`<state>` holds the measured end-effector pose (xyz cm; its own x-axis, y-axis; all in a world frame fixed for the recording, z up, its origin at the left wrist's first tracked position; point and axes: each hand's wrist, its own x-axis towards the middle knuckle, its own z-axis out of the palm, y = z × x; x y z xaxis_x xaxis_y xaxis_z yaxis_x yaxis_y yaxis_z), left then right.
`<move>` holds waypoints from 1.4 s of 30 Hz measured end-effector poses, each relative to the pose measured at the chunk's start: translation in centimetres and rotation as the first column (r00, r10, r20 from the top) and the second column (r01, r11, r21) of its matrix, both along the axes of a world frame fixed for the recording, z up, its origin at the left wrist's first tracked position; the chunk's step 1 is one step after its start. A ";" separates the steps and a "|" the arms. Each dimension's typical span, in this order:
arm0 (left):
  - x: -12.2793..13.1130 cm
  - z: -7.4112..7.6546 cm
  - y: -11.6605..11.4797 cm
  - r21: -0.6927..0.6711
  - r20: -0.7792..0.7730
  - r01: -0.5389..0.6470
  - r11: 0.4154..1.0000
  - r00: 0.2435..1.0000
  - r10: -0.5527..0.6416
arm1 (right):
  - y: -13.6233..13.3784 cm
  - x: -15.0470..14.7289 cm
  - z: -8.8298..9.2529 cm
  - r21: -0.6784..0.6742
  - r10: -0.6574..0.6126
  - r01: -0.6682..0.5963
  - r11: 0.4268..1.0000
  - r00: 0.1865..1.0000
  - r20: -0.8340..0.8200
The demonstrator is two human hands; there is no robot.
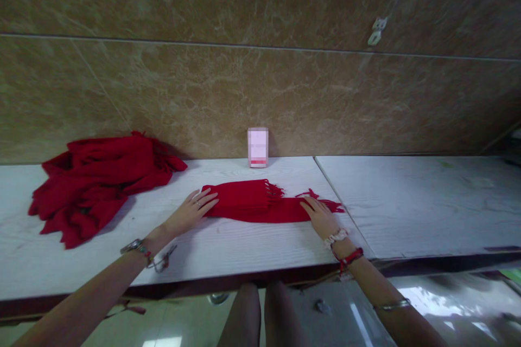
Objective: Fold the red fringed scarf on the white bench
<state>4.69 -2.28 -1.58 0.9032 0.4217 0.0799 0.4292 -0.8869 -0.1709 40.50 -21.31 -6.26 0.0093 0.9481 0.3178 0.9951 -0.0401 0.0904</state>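
A folded red fringed scarf (260, 203) lies on the white wood-grain table (228, 249) in front of me. My left hand (194, 209) rests flat with fingers stretched out on the scarf's left end. My right hand (321, 216) lies flat with fingers spread on the scarf's right end, beside its fringe. Neither hand grips anything. Both wrists carry bracelets.
A heap of loose red scarves (97, 181) lies at the table's far left. A small pink box (258, 147) stands against the brown marble wall. A second white tabletop (423, 200) adjoins on the right. My knees (260, 314) show below the table edge.
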 end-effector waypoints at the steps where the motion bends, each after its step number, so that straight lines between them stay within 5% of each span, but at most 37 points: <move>1: -0.4 -0.5 -0.2 0.012 0.006 -0.014 1.000 1.000 0.014 | -0.2 0.3 -0.3 0.001 -0.003 0.003 1.000 1.000 0.006; 7: -0.7 -1.3 -0.7 0.027 0.064 -0.068 0.997 0.996 0.067 | -0.4 2.2 0.5 -0.013 -0.092 0.093 0.996 0.995 0.025; 12: -0.5 -1.0 -0.8 0.006 0.099 -0.067 0.998 0.993 0.066 | 0.1 2.8 1.5 0.115 -0.183 0.183 0.976 0.983 -0.016; 25: -1.0 -2.4 -0.1 0.098 0.276 -0.038 0.994 0.961 0.010 | -0.3 3.4 0.4 0.213 -0.493 0.533 0.818 0.843 -0.216; 33: 1.1 -0.1 -1.3 0.202 0.281 0.034 0.979 0.955 -0.091 | -1.5 2.5 2.3 0.421 -0.309 0.426 0.801 0.896 -0.319; 37: 4.7 1.1 -2.1 0.125 0.197 0.047 0.991 0.978 -0.071 | 0.4 -1.4 2.4 0.090 -0.177 0.217 0.972 0.930 -0.322; 39: 6.1 1.1 -2.4 0.101 0.135 0.037 0.994 0.990 -0.051 | 1.3 -3.4 1.9 -0.129 -0.193 0.163 0.978 0.944 -0.268; 42: 7.0 0.5 -2.4 0.084 0.062 0.013 0.996 0.998 -0.019 | 2.0 -4.8 1.5 -0.280 -0.218 0.165 0.946 0.961 -0.168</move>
